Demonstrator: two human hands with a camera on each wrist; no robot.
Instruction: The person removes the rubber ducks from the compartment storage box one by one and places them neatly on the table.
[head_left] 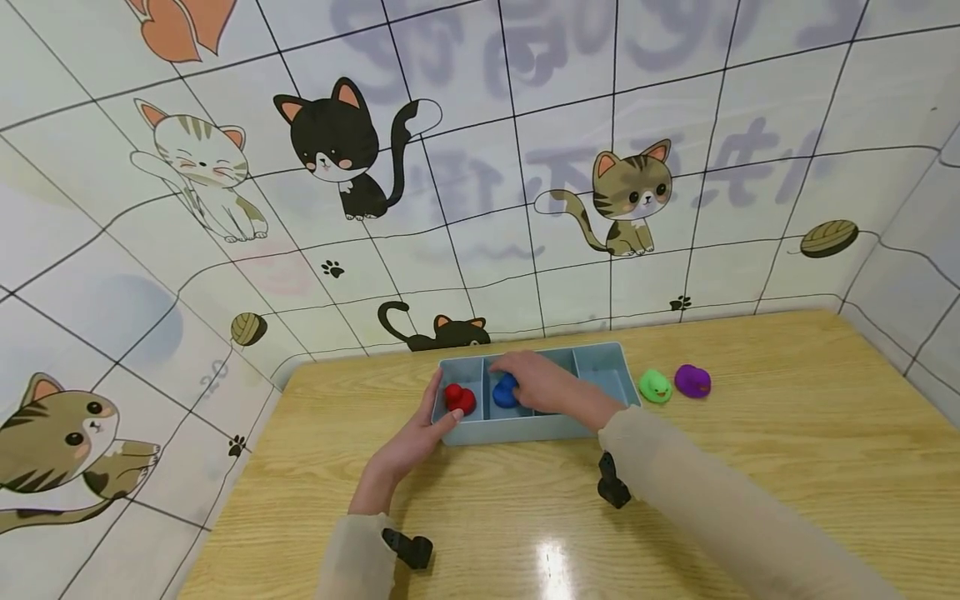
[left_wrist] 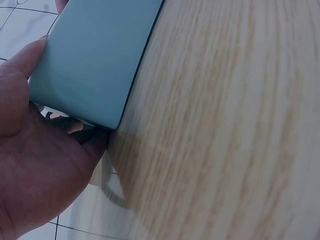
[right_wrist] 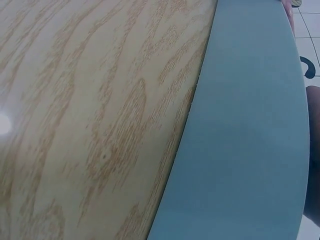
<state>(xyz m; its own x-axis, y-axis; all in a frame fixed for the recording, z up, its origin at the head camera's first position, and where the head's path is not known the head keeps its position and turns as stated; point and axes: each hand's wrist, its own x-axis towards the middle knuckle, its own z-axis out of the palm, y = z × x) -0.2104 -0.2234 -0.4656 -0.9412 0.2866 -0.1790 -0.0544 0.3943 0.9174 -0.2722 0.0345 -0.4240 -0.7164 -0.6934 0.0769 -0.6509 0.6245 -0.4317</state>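
Observation:
A blue-grey divided box (head_left: 517, 430) stands on the table near the wall. My left hand (head_left: 408, 446) grips its left end, thumb at the front corner and fingers along the left wall; the left wrist view shows the same hand (left_wrist: 45, 165) against the box end. In the leftmost compartment lies a red rubber duck (head_left: 461, 400). A blue rubber duck (head_left: 506, 391) is in the second compartment, and my right hand (head_left: 542, 385) reaches in from above with curled fingers around it. That hand partly hides the duck and the third compartment.
On the table (head_left: 525, 508), right of the box, sit a green rubber duck (head_left: 656, 387) and a purple rubber duck (head_left: 692, 381). The rightmost compartment (head_left: 603, 379) shows its bare floor. A wall covering (head_left: 480, 242) with cartoon cats rises directly behind the box.

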